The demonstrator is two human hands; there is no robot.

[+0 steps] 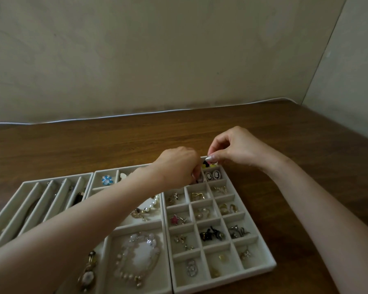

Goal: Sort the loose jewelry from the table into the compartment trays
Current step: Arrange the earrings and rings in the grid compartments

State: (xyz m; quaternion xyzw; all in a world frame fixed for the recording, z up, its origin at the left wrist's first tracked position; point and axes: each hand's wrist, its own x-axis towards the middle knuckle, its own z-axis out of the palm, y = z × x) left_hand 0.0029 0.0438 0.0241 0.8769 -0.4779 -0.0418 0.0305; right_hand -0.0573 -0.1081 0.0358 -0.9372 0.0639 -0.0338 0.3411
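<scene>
Three pale compartment trays lie side by side on the wooden table (295, 155). The right tray (261, 267) has many small square cells with earrings. My left hand (179, 166) reaches over the middle tray (140, 224) to the right tray's far cells, its fingers curled and pinching a small piece there; the piece is mostly hidden. My right hand (234, 148) hovers over the far right corner, thumb and fingers pinched together just above a black and yellow piece (207, 164); whether it holds something I cannot tell. Two oval cameo earrings (212, 175) sit in the cell just below.
The left tray (15, 200) has long narrow slots with chains. The middle tray holds a blue flower brooch (107, 180), a pearl bracelet (152, 205), a beaded necklace (138, 255) and a watch (86, 276). A wall stands behind the table's far edge.
</scene>
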